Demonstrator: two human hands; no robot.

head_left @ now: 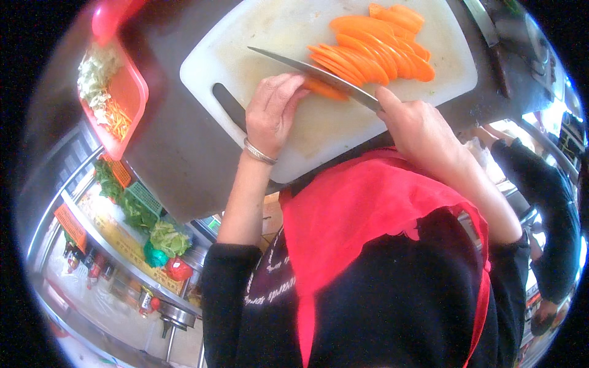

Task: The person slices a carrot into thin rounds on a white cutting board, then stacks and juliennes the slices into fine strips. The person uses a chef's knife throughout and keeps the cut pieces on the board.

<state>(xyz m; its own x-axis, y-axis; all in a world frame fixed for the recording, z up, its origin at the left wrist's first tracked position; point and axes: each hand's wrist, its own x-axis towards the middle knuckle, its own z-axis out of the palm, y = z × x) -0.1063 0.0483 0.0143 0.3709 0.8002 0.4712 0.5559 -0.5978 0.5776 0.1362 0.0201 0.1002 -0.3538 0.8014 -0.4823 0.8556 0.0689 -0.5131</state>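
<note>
My right hand (414, 124) is closed round the handle of a kitchen knife (317, 71), whose blade points to the upper left across a white plastic cutting board (230, 50). Below the blade lies a piece of carrot (326, 89); the fingertips of my left hand (274, 108) press on its left end, close to the blade. That wrist wears a silver-coloured bracelet. Beyond the knife, thin carrot slices (372, 46) overlap in a fanned pile on the right part of the board.
A pink tray (138, 92) at the left holds pale shredded vegetable and carrot shreds. At the top right lies another knife (481, 20). Leafy greens (138, 207) in baskets stand on a shelf at lower left. Another person in dark clothes (547, 184) is at the far right.
</note>
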